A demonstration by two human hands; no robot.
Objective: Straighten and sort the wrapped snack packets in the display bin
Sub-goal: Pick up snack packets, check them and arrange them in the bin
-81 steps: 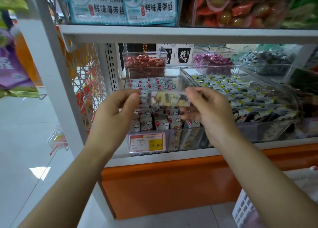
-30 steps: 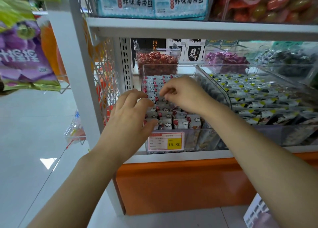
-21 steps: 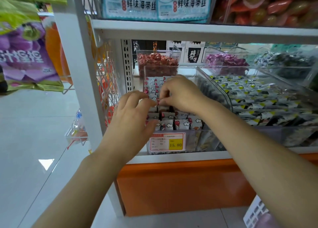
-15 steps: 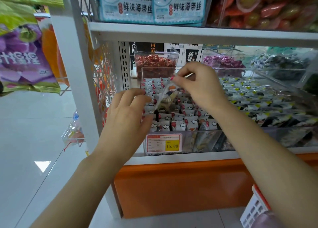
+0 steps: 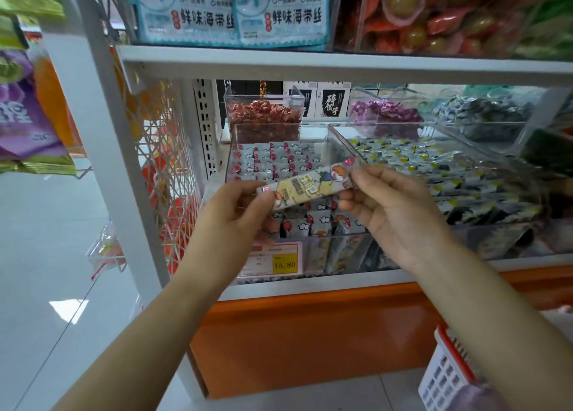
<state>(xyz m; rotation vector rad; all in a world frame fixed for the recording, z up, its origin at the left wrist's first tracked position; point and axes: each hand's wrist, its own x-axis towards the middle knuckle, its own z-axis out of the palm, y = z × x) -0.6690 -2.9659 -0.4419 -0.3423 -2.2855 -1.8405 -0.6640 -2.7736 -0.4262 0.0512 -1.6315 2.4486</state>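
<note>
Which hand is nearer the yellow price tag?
Left. The left hand is just above the price tag; the right hand is higher and well off to its right. Both pinch the packet.

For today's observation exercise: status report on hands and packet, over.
Left hand pinches snack packet, left end. Right hand pinches right end. Held tilted over display bin. Nothing blocking.

price tag (image 5: 270,260) "15.80", seaweed packs (image 5: 233,13) "鲜味海带丝", box (image 5: 333,102) "碎银子"

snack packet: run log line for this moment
snack packet: held at display bin, tilted | left hand: pinches left end | right hand: pinches right end
</note>
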